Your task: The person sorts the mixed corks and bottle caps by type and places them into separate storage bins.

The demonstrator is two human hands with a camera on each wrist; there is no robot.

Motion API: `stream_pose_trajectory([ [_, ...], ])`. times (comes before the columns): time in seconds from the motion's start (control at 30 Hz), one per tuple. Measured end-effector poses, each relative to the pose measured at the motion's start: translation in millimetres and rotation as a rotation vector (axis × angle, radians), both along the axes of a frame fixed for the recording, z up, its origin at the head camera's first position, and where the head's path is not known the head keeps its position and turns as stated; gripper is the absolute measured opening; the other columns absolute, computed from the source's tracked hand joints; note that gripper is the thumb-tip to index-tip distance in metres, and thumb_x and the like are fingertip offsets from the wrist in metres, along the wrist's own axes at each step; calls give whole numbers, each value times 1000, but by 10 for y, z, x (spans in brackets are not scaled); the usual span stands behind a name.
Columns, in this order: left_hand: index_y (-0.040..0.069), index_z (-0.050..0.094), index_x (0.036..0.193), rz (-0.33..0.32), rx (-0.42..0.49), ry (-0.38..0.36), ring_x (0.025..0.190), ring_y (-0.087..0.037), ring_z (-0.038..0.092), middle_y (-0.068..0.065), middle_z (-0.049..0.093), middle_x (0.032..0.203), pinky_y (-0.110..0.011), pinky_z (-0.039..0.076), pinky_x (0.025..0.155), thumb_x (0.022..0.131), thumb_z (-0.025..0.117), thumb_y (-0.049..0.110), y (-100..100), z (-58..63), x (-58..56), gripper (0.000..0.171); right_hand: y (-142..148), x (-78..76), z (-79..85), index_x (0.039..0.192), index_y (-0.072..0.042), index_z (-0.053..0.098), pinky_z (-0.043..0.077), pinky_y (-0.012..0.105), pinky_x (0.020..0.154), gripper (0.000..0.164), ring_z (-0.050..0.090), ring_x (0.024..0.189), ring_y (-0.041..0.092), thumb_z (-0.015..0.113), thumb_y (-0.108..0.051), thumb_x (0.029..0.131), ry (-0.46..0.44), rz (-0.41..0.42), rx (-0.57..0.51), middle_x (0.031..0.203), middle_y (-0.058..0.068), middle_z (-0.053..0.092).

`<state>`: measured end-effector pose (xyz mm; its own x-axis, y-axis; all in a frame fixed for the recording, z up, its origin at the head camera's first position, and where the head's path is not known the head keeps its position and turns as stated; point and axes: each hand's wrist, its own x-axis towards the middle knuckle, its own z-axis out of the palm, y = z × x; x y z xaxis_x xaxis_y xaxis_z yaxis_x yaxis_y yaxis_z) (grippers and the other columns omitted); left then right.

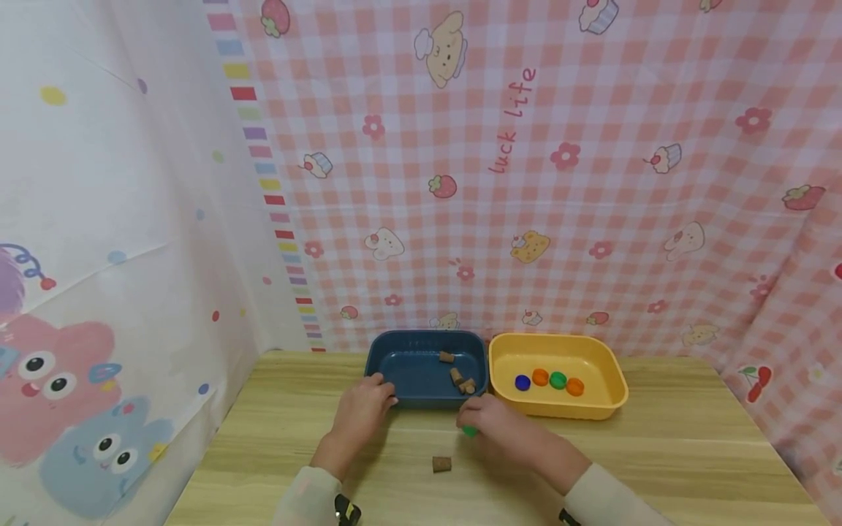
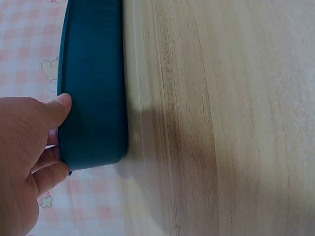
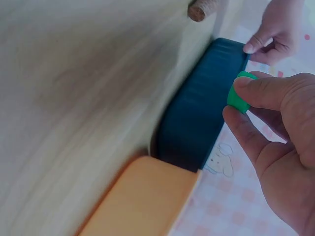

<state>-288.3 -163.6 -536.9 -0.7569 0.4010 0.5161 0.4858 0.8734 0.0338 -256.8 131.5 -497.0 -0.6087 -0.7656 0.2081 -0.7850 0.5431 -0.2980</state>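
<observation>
My left hand (image 1: 362, 410) pinches the near left rim of a dark blue bin (image 1: 421, 402), thumb outside and fingers over the edge. In the left wrist view, that hand (image 2: 22, 152) holds the bin's wall (image 2: 93, 83). My right hand (image 1: 503, 431) pinches a green bottle cap (image 3: 238, 101) between thumb and fingertips, just in front of the blue bin's near right corner. Several corks (image 1: 457, 377) lie inside the blue bin, towards its right side. Another cork (image 1: 442, 464) lies on the table between my arms.
A yellow bin (image 1: 566, 411) stands against the blue bin's right side. Inside it sit a blue cap (image 1: 522, 382), a green cap (image 1: 558, 380) and two orange caps (image 1: 575, 386). Behind both bins hangs a pink checked cloth (image 1: 408, 219). The table (image 1: 671, 453) is wood-patterned.
</observation>
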Motion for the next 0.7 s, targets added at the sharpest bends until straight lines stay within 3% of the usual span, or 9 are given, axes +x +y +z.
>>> stream_pose_trajectory([
  [0.27, 13, 70, 78, -2, 0, 14, 63, -21, 57, 0, 50, 71, -35, 50, 56, 84, 86, 19, 2, -13, 0, 18, 111, -52, 63, 103, -11, 77, 58, 26, 84, 20, 68, 94, 16, 81, 0, 86, 154, 12, 5, 105, 2, 71],
  [0.7, 14, 71, 80, 7, -7, -12, 63, -19, 56, 1, 51, 72, -34, 51, 57, 85, 85, 20, 3, 3, 9, 16, 372, -214, 313, 106, -12, 75, 60, 31, 82, 30, 68, 95, 22, 85, 2, 81, 167, -69, 69, 105, 4, 70],
])
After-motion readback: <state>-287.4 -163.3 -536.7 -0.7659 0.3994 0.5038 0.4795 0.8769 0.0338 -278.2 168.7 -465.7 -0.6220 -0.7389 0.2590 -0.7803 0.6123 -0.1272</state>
